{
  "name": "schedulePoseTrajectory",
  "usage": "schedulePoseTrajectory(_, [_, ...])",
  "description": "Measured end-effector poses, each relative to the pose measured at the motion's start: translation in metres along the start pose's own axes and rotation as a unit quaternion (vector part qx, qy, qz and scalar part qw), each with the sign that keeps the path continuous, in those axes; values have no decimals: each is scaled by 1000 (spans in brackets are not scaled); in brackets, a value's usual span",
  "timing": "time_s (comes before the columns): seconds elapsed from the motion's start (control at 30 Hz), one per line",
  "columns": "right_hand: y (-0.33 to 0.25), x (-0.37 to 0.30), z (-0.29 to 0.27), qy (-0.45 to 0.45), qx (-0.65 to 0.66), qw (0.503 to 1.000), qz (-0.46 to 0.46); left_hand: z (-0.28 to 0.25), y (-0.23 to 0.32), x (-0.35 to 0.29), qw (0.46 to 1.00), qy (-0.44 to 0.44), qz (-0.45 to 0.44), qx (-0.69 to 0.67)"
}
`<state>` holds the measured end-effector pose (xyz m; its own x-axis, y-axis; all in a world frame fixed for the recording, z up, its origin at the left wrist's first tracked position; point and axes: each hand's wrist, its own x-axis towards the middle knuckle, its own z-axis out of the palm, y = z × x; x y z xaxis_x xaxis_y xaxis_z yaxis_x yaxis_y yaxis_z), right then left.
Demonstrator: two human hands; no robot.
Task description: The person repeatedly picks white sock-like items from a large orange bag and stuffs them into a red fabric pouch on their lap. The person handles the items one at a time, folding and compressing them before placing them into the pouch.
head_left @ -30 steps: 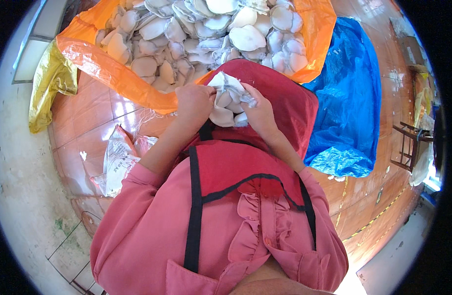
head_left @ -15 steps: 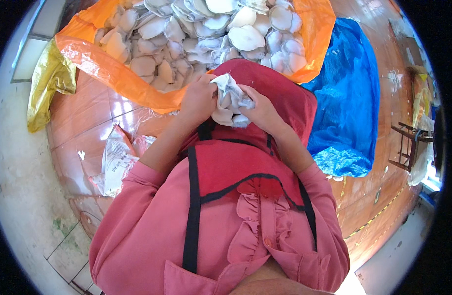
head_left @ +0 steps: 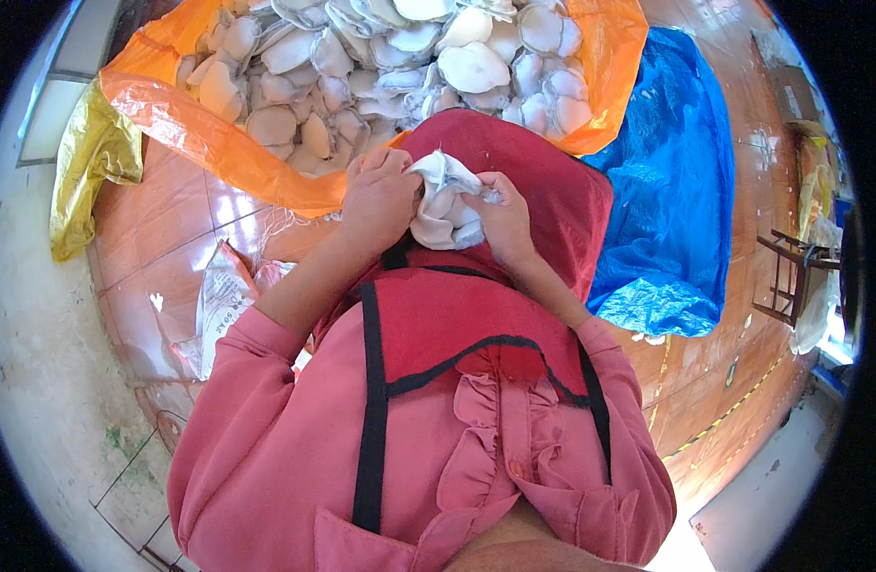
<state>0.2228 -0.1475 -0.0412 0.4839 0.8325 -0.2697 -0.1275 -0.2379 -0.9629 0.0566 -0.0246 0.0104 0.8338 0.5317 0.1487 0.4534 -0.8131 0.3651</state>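
My left hand and my right hand both grip a small stack of white cup-shaped fabric pieces, held over my lap on a red apron. The top piece is crumpled between my fingers. Just beyond my hands lies a big heap of the same white pieces on an orange plastic sheet.
A blue plastic sheet lies to the right on the brown tiled floor. A yellow bag sits at the far left. A white printed sack lies by my left elbow. A dark wooden stand is at the right.
My hands have lifted the stack slightly and drawn closer together, and the top white piece is now more crumpled between my fingers.
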Motion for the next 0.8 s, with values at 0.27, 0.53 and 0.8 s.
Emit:
schedulePoseTrajectory(0.27, [21, -7, 15, 34, 107, 993, -44, 35, -16, -3, 975, -79, -112, -174])
schedulePoseTrajectory(0.53, [-5, 4, 5, -14, 5, 1000, 4, 23, 10, 12, 965, 83, -134, -208])
schedulePoseTrajectory(0.8, [-78, 4, -9, -120, -147, 975, -117, -25, 35, 34, 1000, 9, -12, -17])
